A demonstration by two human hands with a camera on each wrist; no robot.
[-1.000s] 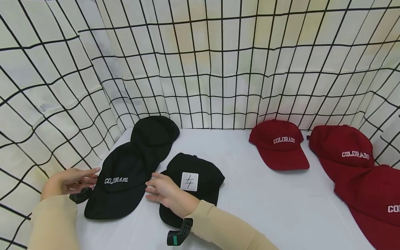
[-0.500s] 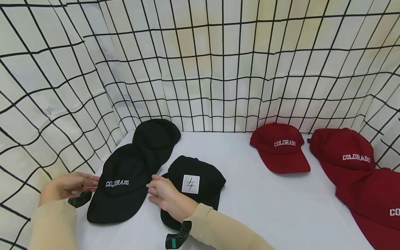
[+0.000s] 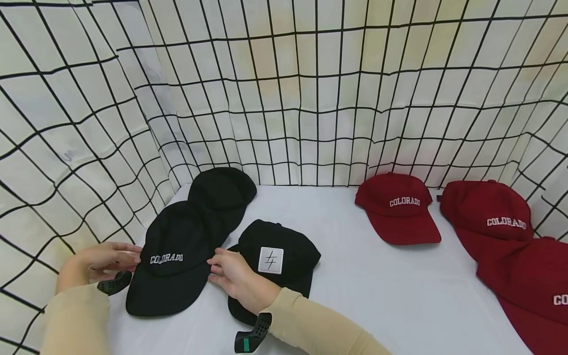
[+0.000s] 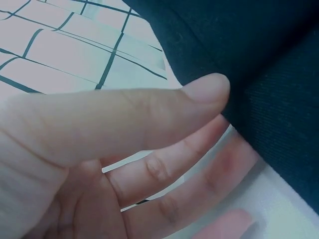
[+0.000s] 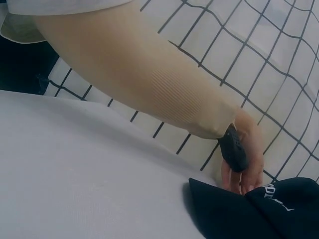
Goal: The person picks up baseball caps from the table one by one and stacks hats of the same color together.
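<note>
A black cap (image 3: 170, 283) with white COLORADO lettering lies at the left, brim toward me. My left hand (image 3: 104, 261) pinches its left edge; in the left wrist view the thumb (image 4: 207, 92) lies on the dark cloth, with fingers passing beneath. At the cap's right edge my right hand (image 3: 239, 278) pinches the fabric, fingertips drawn together, while its wrist crosses above another black cap (image 3: 293, 256) with a white square patch. A third black cap (image 3: 224, 192) sits behind, against the lettered one. The right wrist view shows the left hand (image 5: 244, 154) at the lettered cap.
Red COLORADO caps stand to the right: one at the back (image 3: 395, 207), one at the far right (image 3: 488, 207), and one in front (image 3: 528, 281), cut off by the frame. A black grid net (image 3: 315, 108) over pale sheeting encloses the white surface (image 3: 377, 291).
The lettered black cap's brim has shifted slightly right. My left fingers have moved onto its edge and the right fingers have drawn together. The other caps have stayed put.
</note>
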